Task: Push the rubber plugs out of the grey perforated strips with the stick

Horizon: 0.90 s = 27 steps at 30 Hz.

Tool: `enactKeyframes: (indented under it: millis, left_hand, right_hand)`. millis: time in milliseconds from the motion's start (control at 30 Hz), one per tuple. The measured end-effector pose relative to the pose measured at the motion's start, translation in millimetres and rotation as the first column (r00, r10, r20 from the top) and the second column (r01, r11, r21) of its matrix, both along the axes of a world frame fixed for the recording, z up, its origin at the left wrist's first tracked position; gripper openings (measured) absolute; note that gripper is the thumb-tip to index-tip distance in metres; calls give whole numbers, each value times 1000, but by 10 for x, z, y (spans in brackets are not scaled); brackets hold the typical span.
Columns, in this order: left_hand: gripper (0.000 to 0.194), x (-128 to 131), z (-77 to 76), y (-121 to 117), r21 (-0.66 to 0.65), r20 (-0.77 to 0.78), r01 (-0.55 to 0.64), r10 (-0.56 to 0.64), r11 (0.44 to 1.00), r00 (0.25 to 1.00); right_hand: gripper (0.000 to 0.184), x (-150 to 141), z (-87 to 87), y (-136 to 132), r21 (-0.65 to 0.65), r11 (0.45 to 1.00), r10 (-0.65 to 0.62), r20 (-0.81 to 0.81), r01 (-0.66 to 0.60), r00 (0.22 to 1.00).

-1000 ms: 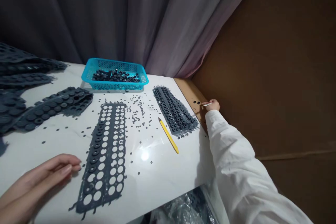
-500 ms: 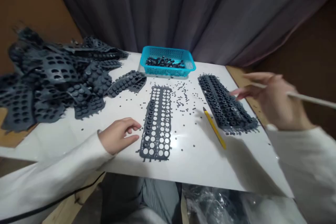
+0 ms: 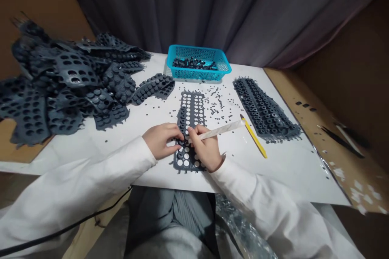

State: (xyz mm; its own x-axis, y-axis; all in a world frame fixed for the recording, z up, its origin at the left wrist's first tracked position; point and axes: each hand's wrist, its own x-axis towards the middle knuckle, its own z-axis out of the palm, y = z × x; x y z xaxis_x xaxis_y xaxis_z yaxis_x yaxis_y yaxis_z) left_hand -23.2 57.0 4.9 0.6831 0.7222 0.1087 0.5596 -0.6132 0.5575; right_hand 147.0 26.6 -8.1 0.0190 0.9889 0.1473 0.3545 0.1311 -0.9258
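**Q:** What does the setting show, seen from here?

**A:** A grey curtain hangs behind a white board laid on a brown cardboard-covered table. On the board: a blue plastic basket of black rubber pieces, a heap of perforated rubber sheets at left, a studded rubber strip at right, a yellow pencil, and scattered small black discs.

**Q:** And the arms?

**A:** Both white-sleeved forearms reach in from the near edge and converge at the centre, the hands almost touching.

**Q:** The fingers?

**A:** The left hand is curled, its fingertips down on the perforated rubber mat; whether they grip anything, I cannot tell. The right hand is closed in a pinch on a slender white stick, whose tip is hidden among the fingers.

**Q:** Where is the mat?

**A:** Flat on the board, at centre, directly beneath both hands and just in front of the basket.
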Motion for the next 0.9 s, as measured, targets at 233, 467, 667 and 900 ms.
enactKeyframes:
  millis: [233,467,667,900]
  left_hand:
    - [14,19,-27,39,11,-1,41,-41,999,999]
    - [19,64,-5,14,33,-84,11,-8,999,996]
    - [11,68,-28,1,101,-108,28,-17,995,994]
    - [10,48,-77,-4,88,3,23,-23,996,1000]
  right_hand:
    - [37,-18,-18,-23,69,997,-37,142,27,989]
    - [36,-24,-2,-11,94,996,-17,238,-5,971]
    - [26,-110,31,3,112,989,18,568,-98,823]
    - [28,-105,-13,-9,90,993,0,624,-72,782]
